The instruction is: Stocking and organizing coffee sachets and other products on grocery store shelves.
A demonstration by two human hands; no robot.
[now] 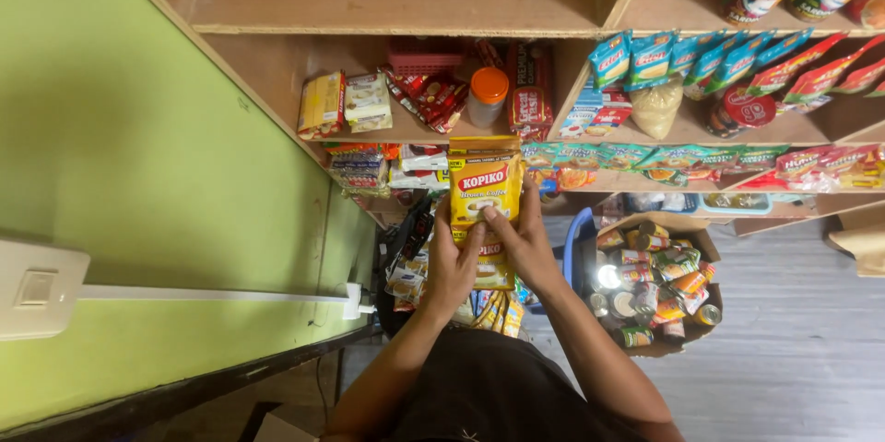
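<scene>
Both of my hands hold a strip of yellow coffee sachets [485,175] up in front of the wooden shelves. My left hand [452,262] grips the strip from the left, thumb on its front. My right hand [525,239] grips it from the right. More yellow sachets of the same strip [495,269] hang down between my palms. Below them, loose sachet strips [493,313] dangle near my dark shirt.
Wooden shelves [387,27] carry snack packets, an orange-lidded jar [487,96], hanging blue sachets [682,55] and cans. A cardboard box of tins [659,285] stands on the grey floor to the right. A green wall [138,175] with a white switch [37,290] runs on the left.
</scene>
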